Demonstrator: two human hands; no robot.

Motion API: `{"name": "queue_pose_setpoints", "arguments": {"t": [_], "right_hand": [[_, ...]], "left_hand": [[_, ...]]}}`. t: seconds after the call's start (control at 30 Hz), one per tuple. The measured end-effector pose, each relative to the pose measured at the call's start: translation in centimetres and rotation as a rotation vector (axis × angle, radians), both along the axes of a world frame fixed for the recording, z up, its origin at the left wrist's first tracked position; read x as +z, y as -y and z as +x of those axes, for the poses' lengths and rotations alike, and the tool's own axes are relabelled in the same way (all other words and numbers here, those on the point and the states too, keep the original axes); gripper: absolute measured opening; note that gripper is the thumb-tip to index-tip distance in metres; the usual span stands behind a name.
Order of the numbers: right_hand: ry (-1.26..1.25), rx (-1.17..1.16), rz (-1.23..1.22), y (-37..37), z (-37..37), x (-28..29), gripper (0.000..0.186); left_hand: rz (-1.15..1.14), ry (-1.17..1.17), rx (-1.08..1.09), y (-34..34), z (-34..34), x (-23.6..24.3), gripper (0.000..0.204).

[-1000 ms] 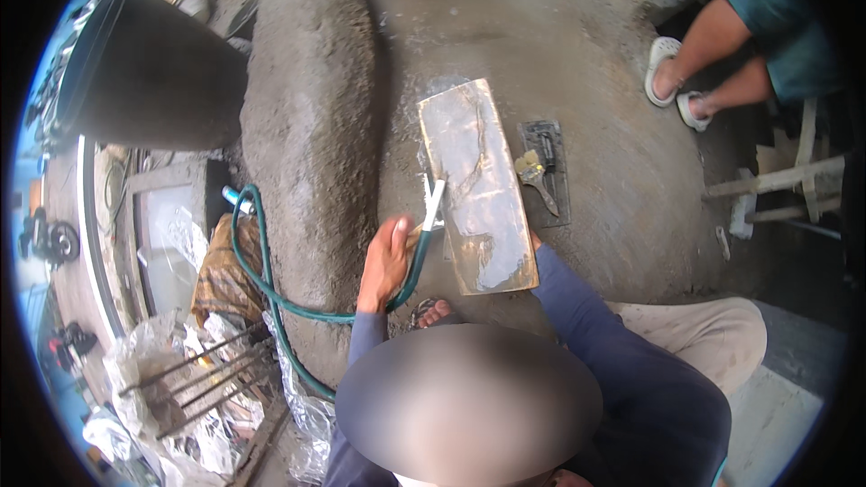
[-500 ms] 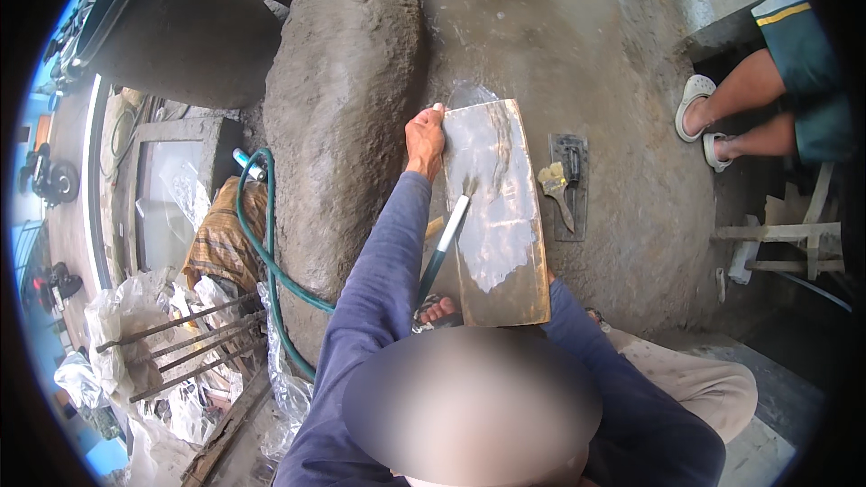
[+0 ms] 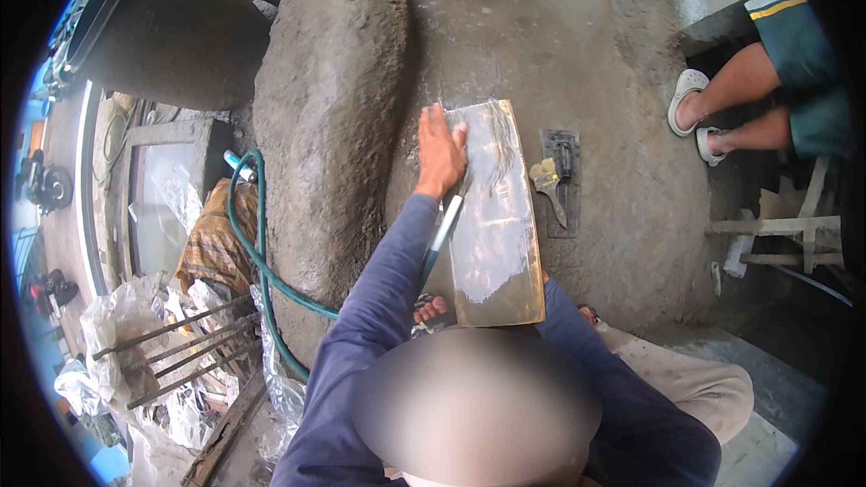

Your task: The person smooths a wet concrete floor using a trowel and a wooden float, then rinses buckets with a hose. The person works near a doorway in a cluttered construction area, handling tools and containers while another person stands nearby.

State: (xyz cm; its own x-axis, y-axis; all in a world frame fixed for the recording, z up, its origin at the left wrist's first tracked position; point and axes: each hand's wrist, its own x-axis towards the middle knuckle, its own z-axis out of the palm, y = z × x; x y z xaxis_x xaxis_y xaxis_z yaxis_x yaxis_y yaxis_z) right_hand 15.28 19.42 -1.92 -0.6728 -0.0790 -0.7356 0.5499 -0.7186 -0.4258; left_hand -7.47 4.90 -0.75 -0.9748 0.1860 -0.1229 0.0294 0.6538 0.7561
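Note:
A wet rectangular board (image 3: 492,216) with brown edges and a grey, patchy face stands tilted in front of me. My left hand (image 3: 440,155) lies at its upper left edge, fingers stretched out and thumb apart. Below that hand, the pale end (image 3: 443,227) of a green hose rests along the board's left side; no finger is seen around it. My right forearm (image 3: 570,308) reaches behind the board's lower right edge. Almost all of my right hand is hidden there. To the right of the board, a paintbrush (image 3: 548,188) lies across a flat trowel (image 3: 564,207) with a dark handle.
A rough cement mound (image 3: 329,117) runs along the left, with the green hose (image 3: 262,216) looped beside it. Further left are a large dark tub (image 3: 185,32), a woven sack (image 3: 221,230) and plastic bags. Another person's feet in clogs (image 3: 688,101) stand at right, above a wooden stand (image 3: 785,227).
My left hand has left the board's upper left corner and come down and slightly right, its fingers now straightened. The hose's pale end has slipped from the board's face toward its left edge.

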Motion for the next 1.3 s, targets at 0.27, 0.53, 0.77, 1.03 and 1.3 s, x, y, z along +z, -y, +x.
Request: {"name": "queue_pose_setpoints", "arguments": {"t": [0.27,0.53,0.77,1.03,1.3], "right_hand": [[-0.036,-0.005,0.022,-1.3,-1.6,0.2,0.069],[-0.065,-0.043,0.029,-1.9,-3.1,-0.4,0.069],[-0.111,-0.081,0.017,-3.3,-5.0,-0.3,0.068],[-0.089,-0.192,0.613,-5.0,-10.9,-1.4,0.067],[0.109,0.312,1.444,-9.7,-12.5,-2.6,0.069]], "left_hand": [[-0.183,-0.01,-0.841,-3.3,4.0,5.2,0.073],[-0.289,-0.126,-0.732,-6.3,4.3,6.6,0.075],[-0.049,-0.259,-1.046,-1.4,15.3,11.1,0.068],[-0.308,0.104,-0.365,9.4,19.6,7.1,0.076],[-0.549,0.19,-0.259,13.3,21.2,10.1,0.069]]}}
